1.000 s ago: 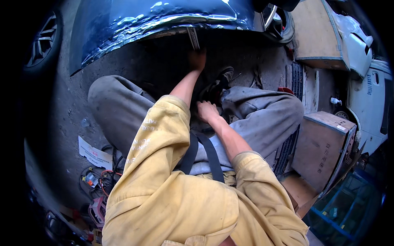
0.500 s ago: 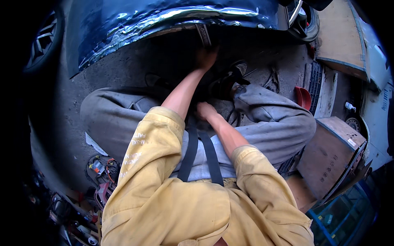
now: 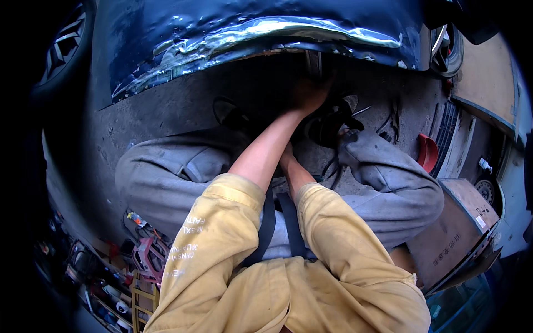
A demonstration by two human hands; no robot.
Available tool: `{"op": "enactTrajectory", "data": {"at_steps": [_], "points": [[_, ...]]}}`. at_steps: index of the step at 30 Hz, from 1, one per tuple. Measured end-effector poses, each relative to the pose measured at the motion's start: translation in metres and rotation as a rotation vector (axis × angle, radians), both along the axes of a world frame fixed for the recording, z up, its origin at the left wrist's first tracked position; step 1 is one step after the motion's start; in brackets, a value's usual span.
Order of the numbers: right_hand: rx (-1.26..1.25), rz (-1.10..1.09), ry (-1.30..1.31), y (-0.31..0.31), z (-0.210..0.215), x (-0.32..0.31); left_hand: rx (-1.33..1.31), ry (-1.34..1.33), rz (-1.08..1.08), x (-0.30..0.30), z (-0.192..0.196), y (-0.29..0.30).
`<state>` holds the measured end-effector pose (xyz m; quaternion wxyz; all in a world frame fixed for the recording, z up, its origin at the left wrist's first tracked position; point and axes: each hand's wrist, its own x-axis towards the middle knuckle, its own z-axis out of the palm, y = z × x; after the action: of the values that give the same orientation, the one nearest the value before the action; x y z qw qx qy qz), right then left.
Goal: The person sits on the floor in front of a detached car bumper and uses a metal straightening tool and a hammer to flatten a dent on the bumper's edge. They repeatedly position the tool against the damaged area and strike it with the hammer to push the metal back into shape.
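Observation:
A dented, wrinkled dark blue car panel point(image 3: 266, 33) spans the far side in front of me. Below its crumpled lower edge a narrow metal bar point(image 3: 313, 64) comes down into shadow. My left hand point(image 3: 311, 95) is closed at the bar's lower end; dark shade blurs its fingers. My right hand point(image 3: 286, 153) is low between my legs, behind my left forearm, with only the wrist and a little of the hand showing. Whatever it touches is hidden.
My shoes point(image 3: 327, 125) stand close under the panel. To the right are a red dish-like piece point(image 3: 427, 152), a wooden box point(image 3: 449, 233) and a wooden board point(image 3: 486, 77). A pink-red frame point(image 3: 151, 258) and tangled tools lie at lower left, a car wheel point(image 3: 66, 47) at far left.
The view has shifted, so the panel and bar appear farther right and lower. My left hand remains at the bar. My right hand has slipped behind my left forearm.

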<state>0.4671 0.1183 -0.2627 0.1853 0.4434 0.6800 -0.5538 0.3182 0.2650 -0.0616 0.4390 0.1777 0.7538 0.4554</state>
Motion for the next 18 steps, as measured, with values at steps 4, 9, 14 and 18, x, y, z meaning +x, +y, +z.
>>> {"op": "enactTrajectory", "data": {"at_steps": [4, 9, 14, 18], "points": [[0.323, 0.136, -0.026, 0.024, 0.073, -0.013, 0.050, 0.091, 0.055, -0.002, -0.005, 0.005], [0.304, 0.061, 0.181, 0.067, 0.123, -0.005, 0.243, 0.078, 0.087, -0.001, -0.010, 0.011], [0.027, 0.137, 0.046, 0.108, 0.303, 0.038, 0.183, -0.113, -0.126, -0.014, -0.019, 0.006], [-0.285, -0.263, 0.151, 0.117, 0.429, 0.067, 0.151, 0.029, -0.172, -0.016, -0.012, 0.007]]}}
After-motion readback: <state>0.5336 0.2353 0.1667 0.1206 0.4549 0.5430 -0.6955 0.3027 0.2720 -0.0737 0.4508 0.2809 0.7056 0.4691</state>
